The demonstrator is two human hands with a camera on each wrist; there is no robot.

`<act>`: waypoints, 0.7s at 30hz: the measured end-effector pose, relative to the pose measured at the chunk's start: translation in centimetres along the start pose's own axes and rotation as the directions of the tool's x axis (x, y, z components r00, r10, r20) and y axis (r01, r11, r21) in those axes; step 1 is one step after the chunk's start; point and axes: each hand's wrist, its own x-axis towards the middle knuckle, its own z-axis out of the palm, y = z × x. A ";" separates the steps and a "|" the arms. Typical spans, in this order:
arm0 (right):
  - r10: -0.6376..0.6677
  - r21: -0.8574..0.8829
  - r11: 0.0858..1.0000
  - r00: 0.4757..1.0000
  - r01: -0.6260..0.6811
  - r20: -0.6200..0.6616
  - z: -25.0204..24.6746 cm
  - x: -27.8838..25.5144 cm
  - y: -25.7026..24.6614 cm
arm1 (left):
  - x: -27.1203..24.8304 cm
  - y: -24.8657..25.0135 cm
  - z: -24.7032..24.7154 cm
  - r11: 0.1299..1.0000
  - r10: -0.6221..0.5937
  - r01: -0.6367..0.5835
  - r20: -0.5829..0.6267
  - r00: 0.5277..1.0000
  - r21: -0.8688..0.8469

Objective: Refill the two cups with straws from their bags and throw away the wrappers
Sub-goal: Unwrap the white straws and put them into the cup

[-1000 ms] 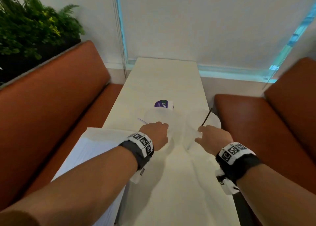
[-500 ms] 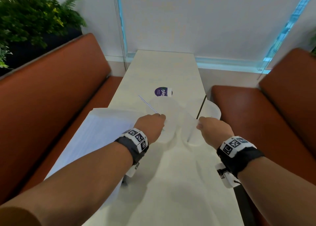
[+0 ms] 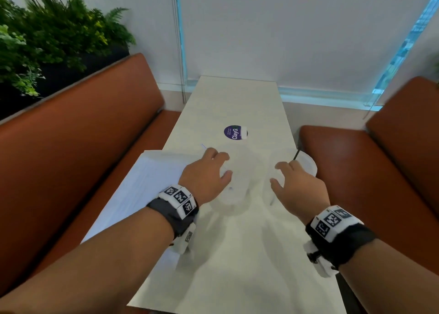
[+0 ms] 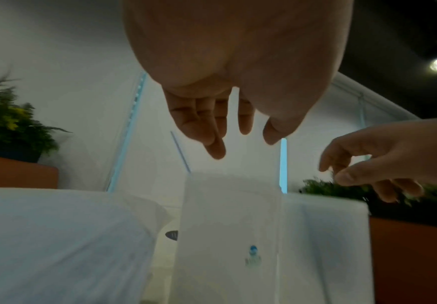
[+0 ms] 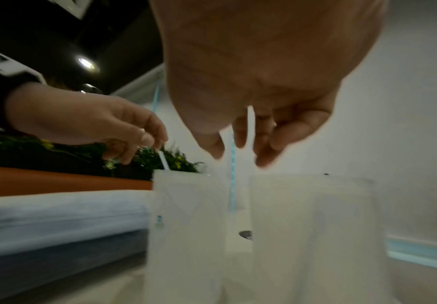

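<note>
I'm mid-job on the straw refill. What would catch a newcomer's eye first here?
Two open hands above two translucent cups mid-table: the left hand over the left cup, the right hand over the right cup, neither holding anything. A thin straw leans out of the left cup, a black one out of the right. Behind sits a purple sticker.

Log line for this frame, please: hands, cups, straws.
left hand: open above left cup | right hand: open above right cup | one straw in left cup, dark straw in right
</note>
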 end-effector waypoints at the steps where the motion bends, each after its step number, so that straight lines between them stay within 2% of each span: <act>1: -0.040 0.047 0.998 0.998 0.042 -0.048 0.0 -0.4 -1.4 | -0.3 -0.9 -0.8 0.999 -0.029 0.025 -0.074 0.997 -0.048; 2: -0.060 0.087 0.994 0.997 0.063 -0.045 0.2 -0.6 -2.9 | -0.6 -2.0 -1.7 0.994 -0.076 0.064 -0.132 0.988 -0.093; 3: -0.054 0.123 0.991 0.998 0.052 0.014 0.7 -0.8 -4.6 | -0.8 -3.3 -2.5 0.985 -0.136 0.114 -0.172 0.976 -0.130; 5: -0.026 0.182 0.983 0.976 -0.014 0.216 1.9 -0.9 -8.3 | -1.3 -6.3 -3.9 0.957 -0.272 0.247 -0.174 0.947 -0.152; 8: -0.055 0.328 0.940 0.906 -0.095 0.420 4.0 -0.3 -13.6 | -2.3 -11.0 -4.7 0.882 -0.470 0.470 0.016 0.883 -0.025; 10: -0.064 0.411 0.893 0.849 -0.187 0.524 4.9 0.3 -16.6 | -3.2 -13.3 -4.4 0.818 -0.575 0.561 0.151 0.804 0.127; 12: -0.033 0.463 0.824 0.789 -0.326 0.614 5.7 1.2 -18.9 | -4.0 -15.1 -3.9 0.744 -0.668 0.633 0.192 0.719 0.214; 14: -0.003 0.459 0.787 0.742 -0.411 0.671 6.4 1.9 -20.3 | -4.5 -16.6 -3.5 0.672 -0.741 0.709 0.203 0.640 0.216; 17: 0.026 0.460 0.750 0.716 -0.476 0.698 7.8 2.3 -21.4 | -4.8 -18.6 -2.8 0.570 -0.787 0.822 0.305 0.536 0.024; 19: 0.029 0.492 0.709 0.717 -0.506 0.696 8.7 2.4 -21.7 | -4.9 -19.4 -2.4 0.523 -0.797 0.850 0.320 0.512 -0.058; 21: 0.018 0.549 0.651 0.734 -0.524 0.679 9.1 2.5 -22.0 | -4.9 -19.9 -2.4 0.527 -0.795 0.843 0.290 0.533 -0.104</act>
